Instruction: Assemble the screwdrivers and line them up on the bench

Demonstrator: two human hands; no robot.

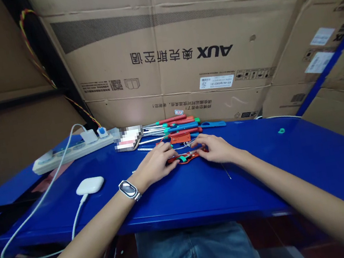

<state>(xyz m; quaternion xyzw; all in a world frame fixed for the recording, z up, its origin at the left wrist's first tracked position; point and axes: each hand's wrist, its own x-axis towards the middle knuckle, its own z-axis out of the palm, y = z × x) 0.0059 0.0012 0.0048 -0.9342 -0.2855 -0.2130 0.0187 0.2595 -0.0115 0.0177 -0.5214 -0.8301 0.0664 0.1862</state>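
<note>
My left hand (pixel 159 161), with a banded watch on its wrist, curls its fingers at the left end of a small red-orange plastic piece with a green part (pixel 182 159). At the other end, my right hand (pixel 215 148) has thumb and fingers bent around the same piece. Its exact kind is too small to make out, and both ends are covered by fingers. Just behind it, between the hands, are an orange block (pixel 180 138) and thin clear or metallic bits (pixel 187 144). A thin metal rod (pixel 227 171) sticks out below my right hand.
Several screwdrivers with red, blue and green handles (pixel 183 126) lie behind my hands beside a phone (pixel 129 138). To the left are a white power strip (pixel 77 152), a white case (pixel 89 185) and its cable. A green ring (pixel 281 131) lies right; cardboard (pixel 115 107) walls the back.
</note>
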